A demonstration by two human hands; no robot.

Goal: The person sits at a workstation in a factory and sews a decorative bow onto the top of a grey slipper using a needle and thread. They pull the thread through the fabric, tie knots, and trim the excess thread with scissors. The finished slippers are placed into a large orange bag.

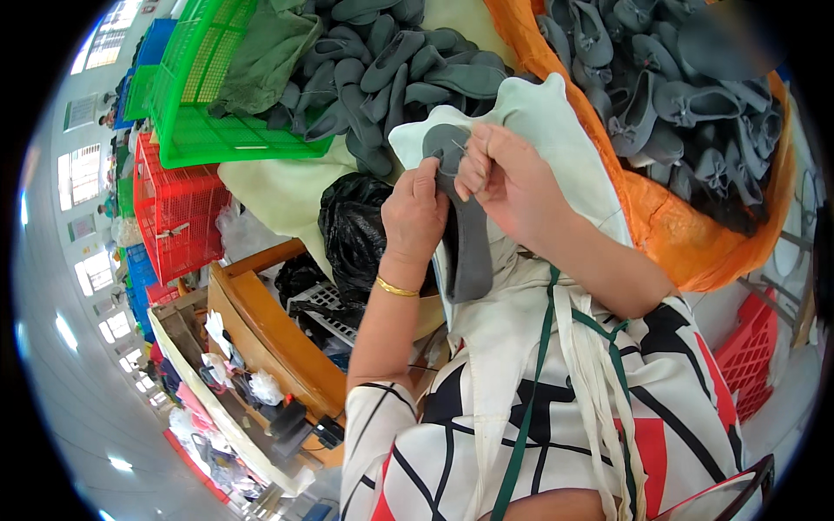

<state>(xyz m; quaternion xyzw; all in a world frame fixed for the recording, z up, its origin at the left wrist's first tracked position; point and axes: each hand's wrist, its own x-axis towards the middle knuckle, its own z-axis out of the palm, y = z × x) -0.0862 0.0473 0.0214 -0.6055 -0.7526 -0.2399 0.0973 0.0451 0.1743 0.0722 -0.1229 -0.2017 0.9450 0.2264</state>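
Observation:
A grey fabric slip-on shoe (469, 252) is held upright over my lap, its rounded toe end at the top. My left hand (414, 213), with a gold bracelet at the wrist, grips its upper part between thumb and fingers. Beside the toe, my right hand (512, 178) is closed in a pinch. A thin pale thread (457, 148) runs between its fingertips and the shoe; whether a needle is in the fingers is too small to tell. Under both hands lies a white cloth (582, 143). More grey shoes (382, 78) are piled just beyond.
At the right stands an orange sack (647, 234) full of grey shoes with bows. A green crate (195, 143) and a red crate (174, 204) are at the left. Nearer are a black plastic bag (352, 226) and a wooden table (278, 334). A red basket (749, 352) stands at right.

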